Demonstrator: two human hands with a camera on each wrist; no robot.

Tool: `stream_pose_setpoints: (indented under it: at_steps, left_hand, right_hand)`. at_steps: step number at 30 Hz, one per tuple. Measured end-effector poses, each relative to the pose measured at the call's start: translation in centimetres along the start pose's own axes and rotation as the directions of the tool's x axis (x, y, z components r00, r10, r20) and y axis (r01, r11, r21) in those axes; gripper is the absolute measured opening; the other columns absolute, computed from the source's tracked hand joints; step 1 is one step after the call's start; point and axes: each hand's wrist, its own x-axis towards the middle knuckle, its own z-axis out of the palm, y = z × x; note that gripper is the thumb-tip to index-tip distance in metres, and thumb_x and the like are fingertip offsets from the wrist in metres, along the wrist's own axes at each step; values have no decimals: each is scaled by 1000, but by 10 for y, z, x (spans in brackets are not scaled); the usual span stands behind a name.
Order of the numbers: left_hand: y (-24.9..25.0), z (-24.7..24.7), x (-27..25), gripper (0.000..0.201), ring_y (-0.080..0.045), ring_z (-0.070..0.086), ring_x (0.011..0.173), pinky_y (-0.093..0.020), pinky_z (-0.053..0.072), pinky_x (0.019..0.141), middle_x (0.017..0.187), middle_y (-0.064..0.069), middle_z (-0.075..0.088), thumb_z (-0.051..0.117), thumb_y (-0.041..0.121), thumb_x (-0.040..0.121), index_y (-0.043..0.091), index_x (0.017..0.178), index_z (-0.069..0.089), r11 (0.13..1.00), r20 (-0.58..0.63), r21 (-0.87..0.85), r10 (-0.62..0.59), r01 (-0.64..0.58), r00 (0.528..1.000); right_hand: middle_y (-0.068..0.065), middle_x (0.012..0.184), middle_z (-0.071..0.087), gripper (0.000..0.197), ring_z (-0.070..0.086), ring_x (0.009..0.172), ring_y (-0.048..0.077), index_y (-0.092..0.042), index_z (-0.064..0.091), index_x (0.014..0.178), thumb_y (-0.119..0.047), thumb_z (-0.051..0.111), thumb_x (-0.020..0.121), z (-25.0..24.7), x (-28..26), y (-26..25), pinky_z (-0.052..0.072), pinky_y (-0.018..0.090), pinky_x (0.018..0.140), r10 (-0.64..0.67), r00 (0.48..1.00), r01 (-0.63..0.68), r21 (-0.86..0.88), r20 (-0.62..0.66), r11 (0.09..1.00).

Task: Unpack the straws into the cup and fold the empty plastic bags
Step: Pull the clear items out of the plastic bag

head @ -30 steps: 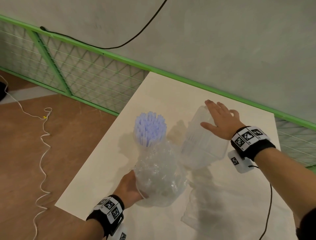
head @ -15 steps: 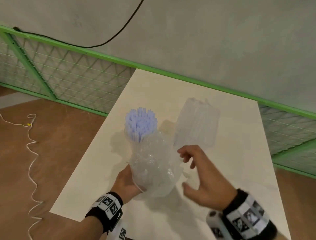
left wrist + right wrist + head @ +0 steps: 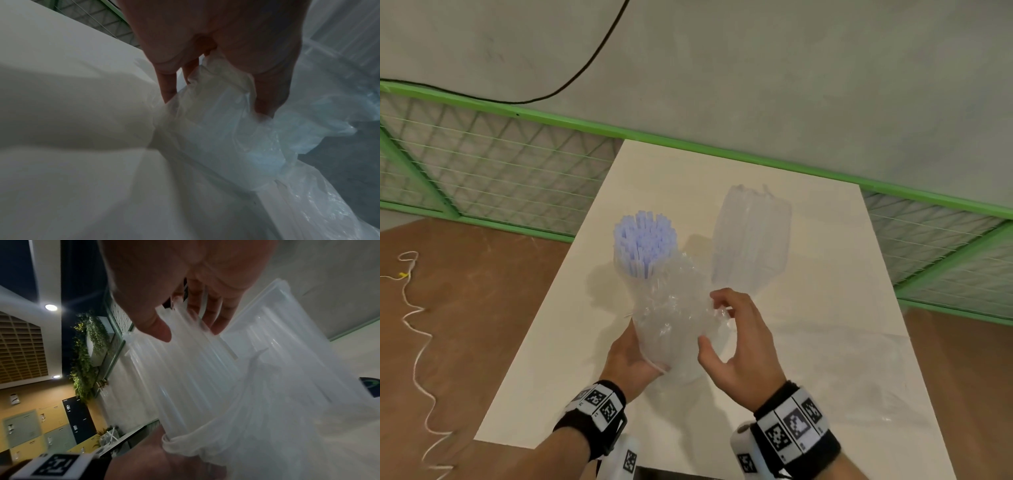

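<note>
The head view looks down from above at the white table (image 3: 808,240), well back. Each wrist view sits close behind its own hand, facing along the fingers. All three share the plastic bag (image 3: 674,318) over the table.

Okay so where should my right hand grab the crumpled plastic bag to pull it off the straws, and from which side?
Grip the bunched bag at its right flank, just below where the straws poke out, coming in from the right. The left hand already holds the bottom, and the right hand sits at that side, fingers touching the film. The loose crumples there probably pinch easily.
</note>
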Motion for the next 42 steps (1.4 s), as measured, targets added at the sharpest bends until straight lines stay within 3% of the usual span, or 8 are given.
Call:
stream_pose_setpoints:
  at_steps: [5, 9, 14, 17, 23, 27, 35, 42]
  left_hand:
    - [2, -3, -2, 80, -7, 67, 102, -34, 58, 84, 106, 18, 71, 84, 22, 52, 44, 122, 55, 999, 26, -28, 20, -20, 999]
    - [3, -5, -1, 78, -7, 67, 101, -38, 58, 86, 106, 17, 71, 83, 24, 52, 43, 123, 55, 999, 39, -33, 27, -26, 999]
    - [5, -7, -1, 81, -10, 68, 101, -40, 58, 86, 106, 13, 72, 85, 29, 48, 40, 124, 56, 999, 40, -40, 13, -11, 999]
    - [6, -6, -1, 81, -11, 67, 102, -41, 58, 87, 106, 13, 72, 86, 28, 49, 43, 122, 56, 999, 39, -49, 12, -10, 999]
    - [6, -5, -1, 87, -15, 66, 104, -44, 55, 92, 106, 11, 71, 85, 35, 42, 37, 124, 56, 999, 19, -39, 13, -12, 1000]
    - [7, -5, -2, 86, -10, 66, 103, -40, 54, 93, 104, 15, 71, 86, 37, 41, 39, 122, 57, 999, 20, -42, 7, -6, 1000]
    - [5, -5, 0, 86, -10, 66, 103, -37, 54, 94, 105, 15, 71, 89, 35, 43, 42, 122, 55, 999, 6, -36, -4, 4, 1000]
    - [1, -5, 1, 82, -3, 65, 104, -32, 53, 92, 102, 30, 68, 92, 28, 47, 51, 116, 55, 1000, 17, -15, 18, -18, 1000]
  right_hand:
    - [-2, 103, 55, 37, 53, 100, 4, -11, 56, 107, 0, 66, 74, 11, 2, 0, 38, 12, 88, -60, 995, 61, 3, -82, 998]
    - [0, 100, 55, 19, 54, 99, 7, -12, 54, 101, -9, 59, 83, 17, 5, 2, 40, 12, 87, -57, 992, 61, 31, -113, 998]
    - [-7, 99, 63, 21, 59, 95, 6, -23, 52, 109, -25, 60, 89, 20, 4, 6, 39, 7, 85, 45, 989, -42, 25, -144, 999]
    - [-6, 98, 61, 29, 57, 94, 5, -21, 55, 115, -14, 65, 88, 19, 7, 6, 38, 6, 86, 19, 987, -19, 1, -162, 1000]
    - [3, 98, 54, 8, 51, 90, 2, -14, 60, 99, -12, 58, 91, 17, 11, 5, 36, 5, 84, -48, 975, 31, -81, -218, 996]
    - [2, 96, 57, 16, 51, 91, 3, -9, 59, 93, 2, 69, 85, 12, 17, 7, 35, 4, 84, -4, 969, -22, -104, -248, 994]
    - [-9, 97, 69, 31, 61, 97, -5, -14, 61, 114, 2, 63, 87, 10, 21, -1, 39, 4, 85, 102, 968, -99, 24, -230, 995]
    - [1, 116, 46, 37, 44, 108, -9, -17, 59, 115, 1, 65, 84, 16, 28, 8, 29, 1, 92, 164, 915, -187, -29, -368, 982]
